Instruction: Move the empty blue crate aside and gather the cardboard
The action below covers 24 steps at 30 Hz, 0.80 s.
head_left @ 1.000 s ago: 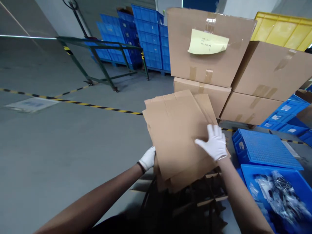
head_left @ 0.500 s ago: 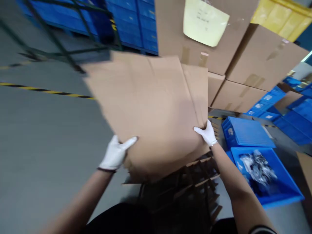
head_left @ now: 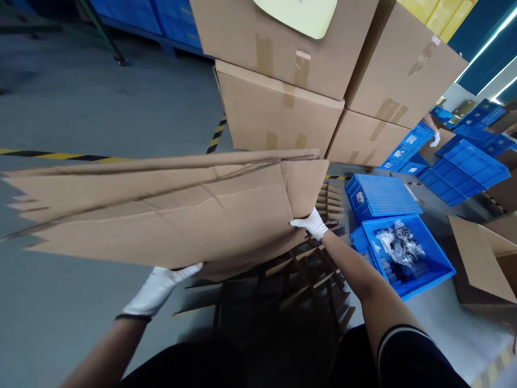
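Count, head view: 2 gloved hands on the flattened cardboard sheets (head_left: 161,210), left hand (head_left: 155,291), right hand (head_left: 311,223). Stacked cardboard boxes (head_left: 278,108): 4 visible. Blue bin holding bagged parts (head_left: 428,269): 1. Blue lid (head_left: 382,195): 1.

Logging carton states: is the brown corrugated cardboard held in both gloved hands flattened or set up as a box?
Flattened: the brown corrugated cardboard lies in flat layered sheets, left hand beneath, right hand gripping its edge.
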Available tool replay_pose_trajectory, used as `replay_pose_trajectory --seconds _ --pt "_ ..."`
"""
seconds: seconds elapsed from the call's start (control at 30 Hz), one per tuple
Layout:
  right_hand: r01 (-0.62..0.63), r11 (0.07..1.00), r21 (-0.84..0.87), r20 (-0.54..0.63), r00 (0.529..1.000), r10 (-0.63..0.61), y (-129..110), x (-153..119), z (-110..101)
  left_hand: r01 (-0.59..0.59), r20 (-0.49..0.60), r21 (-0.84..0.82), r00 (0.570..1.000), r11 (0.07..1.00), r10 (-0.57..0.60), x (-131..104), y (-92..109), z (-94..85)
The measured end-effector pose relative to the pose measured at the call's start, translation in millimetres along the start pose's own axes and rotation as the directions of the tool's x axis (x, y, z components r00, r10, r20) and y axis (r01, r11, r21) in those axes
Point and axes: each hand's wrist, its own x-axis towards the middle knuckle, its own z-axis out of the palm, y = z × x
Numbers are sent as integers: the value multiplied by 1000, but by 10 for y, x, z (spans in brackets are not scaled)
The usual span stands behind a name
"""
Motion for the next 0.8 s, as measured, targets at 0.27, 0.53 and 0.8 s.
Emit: replay_pose_trajectory --seconds 0.27,0.53,0.8 --pt "210 975 77 -24 978 -208 -574 307 -118 -155 -206 -92 969 984 133 120 653 -291" --pt "170 985 -18 76 983 -168 -465 165 -202 -63 -125 -188 991 980 40 42 649 -281" --pt "120 987 -103 196 976 -98 -156 -125 -121 3 -110 -182 994 983 -23 -265 41 -341"
